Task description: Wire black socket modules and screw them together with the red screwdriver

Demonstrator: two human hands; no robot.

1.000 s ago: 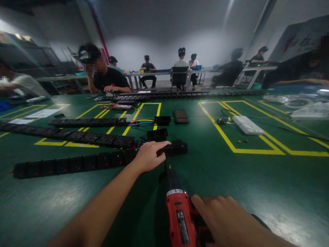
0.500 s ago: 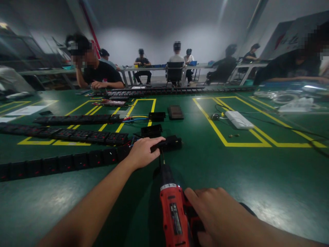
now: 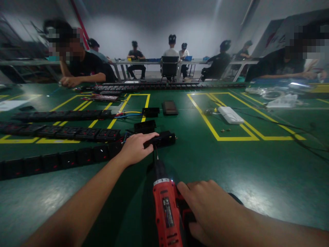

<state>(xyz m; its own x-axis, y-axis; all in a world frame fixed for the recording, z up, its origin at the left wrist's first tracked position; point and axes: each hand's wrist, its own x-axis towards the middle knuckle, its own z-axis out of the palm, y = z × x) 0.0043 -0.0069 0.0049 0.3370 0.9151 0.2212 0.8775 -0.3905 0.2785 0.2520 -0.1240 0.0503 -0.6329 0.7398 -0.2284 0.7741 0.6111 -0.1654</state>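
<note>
Drill (image 3: 166,209) bit seemingly unmoved since.

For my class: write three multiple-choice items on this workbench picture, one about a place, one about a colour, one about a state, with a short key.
1. Where does the left hand rest?
A. on the black socket strip
B. on the white box
C. on a chair

2. What colour is the drill body?
A. blue
B. red
C. yellow

3. How is the drill held?
A. lying loose on the table
B. gripped by the right hand, bit at the strip's end
C. hanging from a hook

Key: A, its fingers lie on the strip's end; B, the casing is red; B, the hand wraps the drill.
</note>
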